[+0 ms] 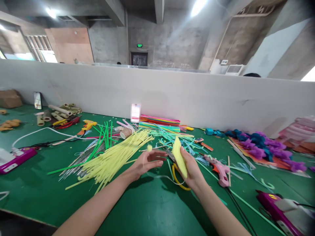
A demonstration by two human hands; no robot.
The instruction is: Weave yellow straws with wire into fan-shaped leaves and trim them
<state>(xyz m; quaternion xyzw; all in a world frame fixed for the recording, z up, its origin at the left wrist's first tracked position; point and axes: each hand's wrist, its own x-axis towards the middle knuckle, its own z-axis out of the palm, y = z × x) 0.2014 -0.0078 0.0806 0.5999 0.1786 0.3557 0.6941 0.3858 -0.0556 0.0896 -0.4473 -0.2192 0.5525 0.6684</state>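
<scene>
Pale yellow pad (179, 156) just right of frame centre, raised over the green table (152, 213), standing on edge with a lean. Right hand (193, 167) pinches it along its lower right side. Left hand (150, 161), near, left of centre: fingers parted, loosely curled (1 small yellow tuft (149, 148) shows just above; can't tell if they touch).

Handling, by judgement: very light, soft, some give, fuzzy enough not to slip. More likely to crush than break. Best taken by the rim near its lower end, light pressure, broad face left free.

Containers: 1 brown box (10, 98), left edge, inside hidden. 1 pink translucent container (299, 129), right edge; contents unclear. Orange sheet (265, 149), right, not a container, bears purple and blue fuzzy pieces (268, 144).
</scene>
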